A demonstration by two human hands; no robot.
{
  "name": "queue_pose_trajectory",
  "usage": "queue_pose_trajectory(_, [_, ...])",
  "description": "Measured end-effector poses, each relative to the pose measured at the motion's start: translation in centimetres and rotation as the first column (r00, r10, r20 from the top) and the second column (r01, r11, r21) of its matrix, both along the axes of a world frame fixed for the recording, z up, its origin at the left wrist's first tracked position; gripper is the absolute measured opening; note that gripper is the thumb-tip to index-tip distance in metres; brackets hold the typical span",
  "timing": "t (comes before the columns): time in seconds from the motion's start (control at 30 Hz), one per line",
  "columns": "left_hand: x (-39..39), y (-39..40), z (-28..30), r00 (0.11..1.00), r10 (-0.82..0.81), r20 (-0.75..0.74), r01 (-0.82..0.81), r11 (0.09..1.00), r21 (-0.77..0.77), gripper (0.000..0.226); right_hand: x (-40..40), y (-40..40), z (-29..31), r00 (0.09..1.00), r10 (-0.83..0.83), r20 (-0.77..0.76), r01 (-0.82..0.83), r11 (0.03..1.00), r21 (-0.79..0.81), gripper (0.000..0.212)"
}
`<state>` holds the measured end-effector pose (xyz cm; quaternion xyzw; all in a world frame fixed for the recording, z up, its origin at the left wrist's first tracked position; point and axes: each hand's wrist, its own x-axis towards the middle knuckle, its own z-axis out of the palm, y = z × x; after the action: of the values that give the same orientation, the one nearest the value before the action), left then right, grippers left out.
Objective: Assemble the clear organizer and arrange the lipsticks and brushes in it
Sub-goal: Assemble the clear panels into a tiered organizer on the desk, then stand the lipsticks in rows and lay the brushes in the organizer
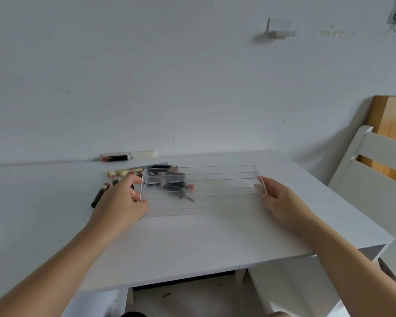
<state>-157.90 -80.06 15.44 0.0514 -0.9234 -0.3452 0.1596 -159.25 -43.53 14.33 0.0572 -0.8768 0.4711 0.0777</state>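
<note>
A clear, rectangular, stepped acrylic organizer [201, 191] sits on the white tabletop [192, 236], at about twelve o'clock from the person. The left hand [121, 202] closes its grip on the organizer's nine o'clock end, thumb on the near corner and fingers curled round the side wall. The right hand [281, 202] clamps the three o'clock end wall the same way. Holding both ends probably steadies or squares the tiers for assembly. The loose lipsticks and brushes [124, 173], black and beige tubes, lie heaped at ten o'clock, some seen blurred through the plastic, so whether any sit inside is unclear. One black lipstick [114, 157] rests against the pale wall [169, 76]. A white slatted chair [380, 170] stands at three o'clock.
</note>
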Motion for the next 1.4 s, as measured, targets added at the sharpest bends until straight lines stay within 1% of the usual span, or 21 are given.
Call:
queue_pose_trajectory(0.1, [0.2, 0.4, -0.1, 1.0, 0.003, -0.006, -0.003, 0.999, -0.036, 0.043, 0.4, -0.2, 0.3, 0.998, -0.061, -0.025, 0.061, 0.998, 0.019, 0.025])
queue_pose_trajectory(0.2, [0.3, 0.7, -0.4, 1.0, -0.013, -0.02, 0.012, 0.999, -0.038, 0.042, 0.6, -0.1, 0.4, 0.993, -0.11, -0.047, 0.111, 0.994, 0.015, 0.049])
queue_pose_trajectory(0.27, [0.2, 0.8, -0.7, 1.0, -0.024, -0.017, 0.023, 0.998, -0.053, 0.041, 0.7, 0.1, 0.3, 0.988, -0.142, -0.054, 0.144, 0.989, 0.033, 0.057])
queue_pose_trajectory(0.3, [0.2, 0.8, -0.8, 0.999, -0.033, -0.01, 0.032, 0.998, -0.05, 0.041, 0.7, 0.2, 0.2, 0.986, -0.154, -0.059, 0.157, 0.987, 0.04, 0.058])
queue_pose_trajectory(0.47, [-0.1, 0.5, -1.3, 0.997, -0.071, 0.002, 0.071, 0.997, -0.04, 0.041, 0.6, 0.5, -0.2, 0.984, -0.165, -0.064, 0.168, 0.984, 0.059, 0.036])
queue_pose_trajectory(0.6, [-0.1, 0.4, -1.4, 0.997, -0.077, 0.006, 0.077, 0.995, -0.057, 0.042, 0.5, 0.3, -0.6, 0.978, -0.2, -0.068, 0.205, 0.975, 0.082, 0.027])
queue_pose_trajectory(0.7, [-0.1, 0.3, -1.4, 0.997, -0.077, -0.01, 0.076, 0.993, -0.089, 0.037, 0.6, 0.3, -0.6, 0.975, -0.213, -0.063, 0.218, 0.973, 0.073, 0.022])
queue_pose_trajectory(0.8, [-0.2, 0.3, -1.1, 0.997, -0.08, 0.0, 0.08, 0.994, -0.069, 0.029, 0.6, 0.5, -0.5, 0.981, -0.186, -0.047, 0.189, 0.978, 0.083, 0.024])
queue_pose_trajectory(0.93, [-0.3, 0.5, -0.8, 0.995, -0.092, 0.04, 0.095, 0.993, -0.07, 0.032, 0.6, 0.5, -0.3, 0.981, -0.189, -0.046, 0.193, 0.976, 0.1, 0.021])
queue_pose_trajectory(0.97, [-0.3, 0.6, -0.8, 0.994, -0.096, 0.047, 0.099, 0.992, -0.074, 0.033, 0.6, 0.3, 0.0, 0.979, -0.201, -0.035, 0.204, 0.975, 0.087, 0.025])
queue_pose_trajectory(1.07, [-0.3, 1.0, -0.6, 0.992, -0.113, 0.06, 0.117, 0.99, -0.075, 0.034, 0.8, -0.2, 0.6, 0.969, -0.245, -0.008, 0.245, 0.968, 0.058, 0.046])
queue_pose_trajectory(1.1, [-0.3, 1.0, -0.6, 0.992, -0.113, 0.062, 0.117, 0.99, -0.076, 0.034, 0.9, -0.2, 0.7, 0.967, -0.256, -0.004, 0.256, 0.965, 0.064, 0.05])
queue_pose_trajectory(1.13, [-0.3, 1.0, -0.5, 0.992, -0.11, 0.065, 0.115, 0.99, -0.084, 0.035, 1.0, -0.3, 0.7, 0.964, -0.266, -0.003, 0.265, 0.961, 0.074, 0.049])
queue_pose_trajectory(1.23, [-0.5, 0.7, -0.4, 0.99, -0.12, 0.077, 0.127, 0.988, -0.089, 0.034, 1.0, -0.3, 0.3, 0.958, -0.286, -0.032, 0.288, 0.953, 0.093, 0.031])
queue_pose_trajectory(1.3, [-0.4, 0.4, -0.4, 0.986, -0.147, 0.082, 0.153, 0.986, -0.067, 0.03, 0.9, 0.0, -0.2, 0.948, -0.316, -0.047, 0.319, 0.943, 0.098, 0.026])
queue_pose_trajectory(1.37, [-0.4, -0.3, 0.0, 0.988, -0.152, 0.035, 0.154, 0.986, -0.057, 0.019, 1.1, 0.1, -0.3, 0.941, -0.335, -0.049, 0.339, 0.935, 0.106, 0.021])
queue_pose_trajectory(1.4, [-0.5, -0.9, 0.2, 0.989, -0.15, -0.013, 0.149, 0.987, -0.06, 0.015, 1.3, 0.1, -0.2, 0.937, -0.348, -0.04, 0.351, 0.93, 0.111, 0.021])
